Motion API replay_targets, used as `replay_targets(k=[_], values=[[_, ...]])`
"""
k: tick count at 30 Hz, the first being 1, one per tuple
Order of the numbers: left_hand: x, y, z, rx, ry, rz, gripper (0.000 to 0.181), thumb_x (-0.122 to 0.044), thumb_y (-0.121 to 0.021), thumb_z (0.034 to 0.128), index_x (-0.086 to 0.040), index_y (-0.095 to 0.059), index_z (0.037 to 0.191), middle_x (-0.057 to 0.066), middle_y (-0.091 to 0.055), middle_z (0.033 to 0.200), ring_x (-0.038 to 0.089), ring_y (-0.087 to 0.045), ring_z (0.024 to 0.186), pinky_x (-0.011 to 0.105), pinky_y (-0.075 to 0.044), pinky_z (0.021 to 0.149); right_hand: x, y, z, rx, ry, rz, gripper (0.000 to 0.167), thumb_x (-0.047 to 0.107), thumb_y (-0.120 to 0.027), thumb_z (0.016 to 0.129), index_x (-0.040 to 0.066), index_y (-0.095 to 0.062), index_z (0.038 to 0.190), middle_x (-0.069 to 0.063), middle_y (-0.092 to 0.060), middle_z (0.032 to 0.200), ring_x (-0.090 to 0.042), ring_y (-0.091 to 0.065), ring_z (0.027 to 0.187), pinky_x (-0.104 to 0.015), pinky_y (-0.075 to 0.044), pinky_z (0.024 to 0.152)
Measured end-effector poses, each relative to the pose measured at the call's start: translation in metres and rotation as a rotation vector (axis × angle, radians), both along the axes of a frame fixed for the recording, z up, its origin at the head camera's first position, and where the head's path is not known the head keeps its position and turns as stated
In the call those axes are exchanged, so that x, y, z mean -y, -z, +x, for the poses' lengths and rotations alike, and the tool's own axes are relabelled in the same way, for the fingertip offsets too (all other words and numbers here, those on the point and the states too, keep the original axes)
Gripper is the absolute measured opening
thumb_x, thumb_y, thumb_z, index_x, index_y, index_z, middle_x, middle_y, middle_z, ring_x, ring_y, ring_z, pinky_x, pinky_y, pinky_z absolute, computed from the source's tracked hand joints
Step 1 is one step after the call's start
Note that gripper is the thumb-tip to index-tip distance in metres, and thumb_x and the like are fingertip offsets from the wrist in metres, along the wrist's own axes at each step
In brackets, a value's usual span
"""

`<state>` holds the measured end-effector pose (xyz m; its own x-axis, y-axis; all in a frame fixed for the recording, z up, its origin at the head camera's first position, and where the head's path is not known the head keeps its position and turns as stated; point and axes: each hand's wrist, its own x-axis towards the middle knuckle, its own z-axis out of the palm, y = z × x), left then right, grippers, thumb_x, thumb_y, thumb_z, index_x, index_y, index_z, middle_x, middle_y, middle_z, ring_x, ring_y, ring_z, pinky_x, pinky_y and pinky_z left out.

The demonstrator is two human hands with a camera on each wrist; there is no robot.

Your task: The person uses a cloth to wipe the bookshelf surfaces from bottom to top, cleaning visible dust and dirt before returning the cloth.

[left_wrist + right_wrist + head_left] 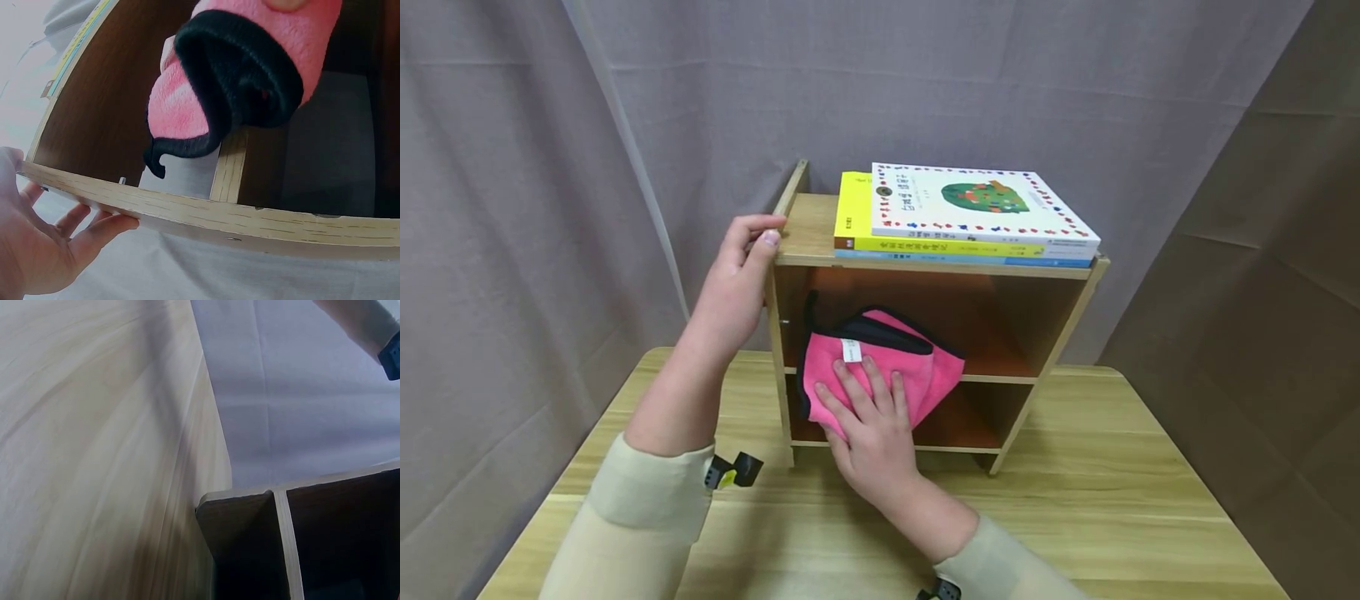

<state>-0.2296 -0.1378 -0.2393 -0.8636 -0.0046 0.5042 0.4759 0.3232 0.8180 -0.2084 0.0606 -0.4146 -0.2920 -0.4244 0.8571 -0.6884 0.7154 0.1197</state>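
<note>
A small wooden bookshelf stands upright on the table. My left hand grips its upper left corner, with the thumb and forefinger at the top edge. In the left wrist view, more fingers lie against the outside of the side panel. My right hand lies with straight, spread fingers on a folded pink cloth with black edging and a white tag. The cloth is at the front of the shelf openings, overlapping the middle board. My right palm's contact is hidden. The right wrist view does not show that hand.
On top of the bookshelf, a white picture book lies over a yellow book and a blue one. Wood-grain tabletop spreads around the bookshelf's base. Grey curtains hang behind and at the sides.
</note>
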Motion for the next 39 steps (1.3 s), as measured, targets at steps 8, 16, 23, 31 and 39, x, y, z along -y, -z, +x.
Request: replay_targets(k=[8, 16, 23, 31, 39], values=[[0.0, 0.002, 0.0, -0.004, -0.007, -0.009, 0.046, -0.047, -0.04, 0.1046, -0.019, -0.044, 0.141, 0.006, -0.043, 0.141, 0.027, -0.044, 0.117, 0.045, -0.042, 0.085, 0.007, 0.0, 0.002, 0.023, -0.036, -0.062, 0.045, 0.041, -0.037, 0.106, 0.018, -0.068, 0.129, -0.005, -0.05, 0.147, -0.034, -0.034, 0.142, -0.058, -0.014, 0.117], [-0.001, 0.001, 0.001, -0.004, -0.01, -0.02, 0.047, -0.05, -0.04, 0.1035, -0.022, -0.044, 0.141, 0.004, -0.041, 0.145, 0.029, -0.042, 0.125, 0.054, -0.041, 0.095, 0.013, -0.003, 0.003, 0.045, -0.049, -0.079, 0.045, 0.041, -0.036, 0.106, 0.018, -0.068, 0.129, -0.004, -0.05, 0.147, -0.033, -0.033, 0.142, -0.057, -0.013, 0.117], [-0.001, 0.0, 0.003, -0.003, -0.016, -0.031, 0.048, -0.051, -0.039, 0.1032, -0.023, -0.043, 0.142, 0.003, -0.039, 0.147, 0.03, -0.041, 0.126, 0.056, -0.042, 0.095, 0.023, -0.005, 0.005, 0.074, -0.06, -0.103, 0.047, 0.041, -0.035, 0.107, 0.015, -0.067, 0.129, -0.003, -0.05, 0.148, -0.032, -0.032, 0.143, -0.056, -0.012, 0.118], [0.0, 0.001, 0.001, -0.014, -0.013, -0.022, 0.046, -0.048, -0.04, 0.1038, -0.022, -0.043, 0.141, 0.005, -0.039, 0.146, 0.03, -0.041, 0.126, 0.057, -0.041, 0.096, 0.033, -0.006, 0.009, 0.147, -0.059, -0.071, 0.041, 0.036, -0.042, 0.105, 0.013, -0.066, 0.13, -0.001, -0.05, 0.148, -0.029, -0.028, 0.145, -0.057, -0.013, 0.118], [0.001, 0.002, 0.001, -0.002, -0.008, -0.023, 0.046, -0.049, -0.04, 0.1035, -0.022, -0.043, 0.142, 0.005, -0.038, 0.146, 0.03, -0.04, 0.127, 0.058, -0.042, 0.098, 0.041, -0.003, 0.013, 0.187, -0.055, 0.0, 0.039, 0.027, -0.064, 0.093, 0.016, -0.066, 0.131, 0.0, -0.05, 0.148, -0.028, -0.024, 0.147, -0.058, -0.014, 0.117]])
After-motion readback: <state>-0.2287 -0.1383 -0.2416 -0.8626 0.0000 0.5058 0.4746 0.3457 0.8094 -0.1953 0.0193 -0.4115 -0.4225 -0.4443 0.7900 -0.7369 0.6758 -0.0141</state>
